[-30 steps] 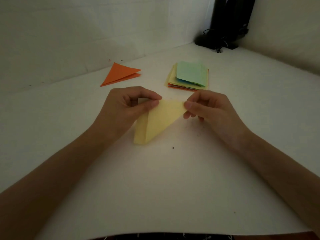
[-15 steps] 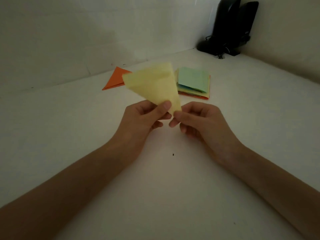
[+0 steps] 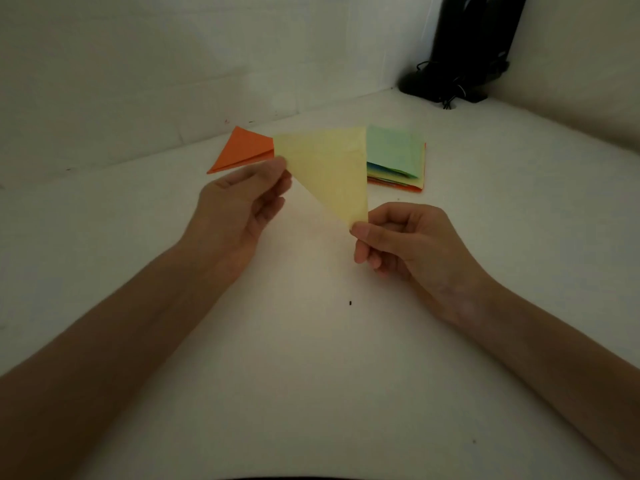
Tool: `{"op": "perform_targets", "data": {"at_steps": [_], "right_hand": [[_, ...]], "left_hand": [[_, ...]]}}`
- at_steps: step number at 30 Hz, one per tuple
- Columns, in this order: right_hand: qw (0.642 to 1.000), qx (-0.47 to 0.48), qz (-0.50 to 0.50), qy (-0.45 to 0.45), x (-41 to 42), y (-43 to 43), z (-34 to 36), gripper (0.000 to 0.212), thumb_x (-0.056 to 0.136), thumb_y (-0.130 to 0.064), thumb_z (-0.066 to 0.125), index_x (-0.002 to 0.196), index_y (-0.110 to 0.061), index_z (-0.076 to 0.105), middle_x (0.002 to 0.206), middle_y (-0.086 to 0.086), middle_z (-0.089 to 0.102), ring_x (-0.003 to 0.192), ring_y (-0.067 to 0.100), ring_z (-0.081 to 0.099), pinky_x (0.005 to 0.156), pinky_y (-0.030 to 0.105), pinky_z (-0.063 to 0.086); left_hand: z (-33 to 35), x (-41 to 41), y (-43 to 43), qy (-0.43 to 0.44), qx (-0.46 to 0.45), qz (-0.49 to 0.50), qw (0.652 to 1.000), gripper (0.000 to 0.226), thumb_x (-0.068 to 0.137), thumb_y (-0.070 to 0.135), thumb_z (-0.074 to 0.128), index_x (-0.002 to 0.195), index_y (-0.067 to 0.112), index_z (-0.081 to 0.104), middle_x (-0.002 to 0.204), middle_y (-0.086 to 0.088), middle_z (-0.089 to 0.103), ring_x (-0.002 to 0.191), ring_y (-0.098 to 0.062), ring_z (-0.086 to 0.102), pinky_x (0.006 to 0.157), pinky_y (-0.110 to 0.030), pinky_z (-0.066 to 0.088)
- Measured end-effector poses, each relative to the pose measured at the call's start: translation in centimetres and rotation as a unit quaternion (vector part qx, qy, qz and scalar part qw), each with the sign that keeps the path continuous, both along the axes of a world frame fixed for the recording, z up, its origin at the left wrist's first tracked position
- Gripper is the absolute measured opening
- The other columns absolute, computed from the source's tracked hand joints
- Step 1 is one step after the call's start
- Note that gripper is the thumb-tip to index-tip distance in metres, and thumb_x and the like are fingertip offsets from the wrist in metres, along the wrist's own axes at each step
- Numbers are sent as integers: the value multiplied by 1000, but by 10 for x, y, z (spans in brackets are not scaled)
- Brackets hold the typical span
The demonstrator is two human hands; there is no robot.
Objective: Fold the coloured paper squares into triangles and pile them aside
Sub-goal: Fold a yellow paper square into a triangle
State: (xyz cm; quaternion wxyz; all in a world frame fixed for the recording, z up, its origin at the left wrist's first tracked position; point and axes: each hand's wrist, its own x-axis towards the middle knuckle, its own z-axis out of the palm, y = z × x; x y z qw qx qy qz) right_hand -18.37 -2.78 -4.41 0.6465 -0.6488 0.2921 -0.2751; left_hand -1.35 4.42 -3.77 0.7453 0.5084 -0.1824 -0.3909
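Observation:
A yellow paper triangle [image 3: 332,168] is held up in the air above the white table [image 3: 311,358]. My left hand [image 3: 239,209] pinches its upper left corner between thumb and fingers. My right hand [image 3: 398,244] pinches its lower point. Behind it on the table lies a folded orange triangle [image 3: 242,150], partly hidden by the yellow one. To the right sits a stack of coloured paper squares [image 3: 398,157] with a green sheet on top.
A black device with cables [image 3: 464,57] stands in the far right corner against the wall. White walls close the table at the back and right. A small dark speck [image 3: 350,303] lies on the table between my forearms.
The yellow triangle rose off the table and turned in the air. My left hand slid from the bottom point up to the left corner, while my right hand took hold of the bottom point.

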Motion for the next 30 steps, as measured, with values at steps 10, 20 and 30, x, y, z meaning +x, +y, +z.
{"op": "perform_targets", "data": {"at_steps": [10, 20, 30], "right_hand": [[1000, 20, -17, -4, 2, -2, -2, 9, 87, -5, 63, 78, -4, 62, 68, 9, 70, 48, 11, 49, 44, 19, 42], [940, -280, -182, 69, -15, -28, 5, 8, 94, -21, 54, 91, -18, 61, 81, -7, 68, 70, 4, 58, 64, 20, 47], [824, -553, -60, 110, -13, -23, -16, 23, 88, -12, 50, 106, -6, 62, 103, 5, 60, 98, 8, 45, 89, 7, 31]], "left_hand": [[-8, -20, 0, -77, 23, -67, 994, 11, 88, 19, 59, 94, 11, 64, 85, 0, 73, 83, -11, 70, 71, -19, 54], [-12, -7, 6, -510, 185, -70, 838, 12, 92, 19, 58, 98, 16, 68, 76, 12, 58, 64, 3, 51, 62, -3, 35], [-21, -4, 38, -795, 174, -54, 579, 39, 92, 36, 39, 110, 14, 65, 107, -6, 58, 92, -26, 54, 74, -33, 34]]}}
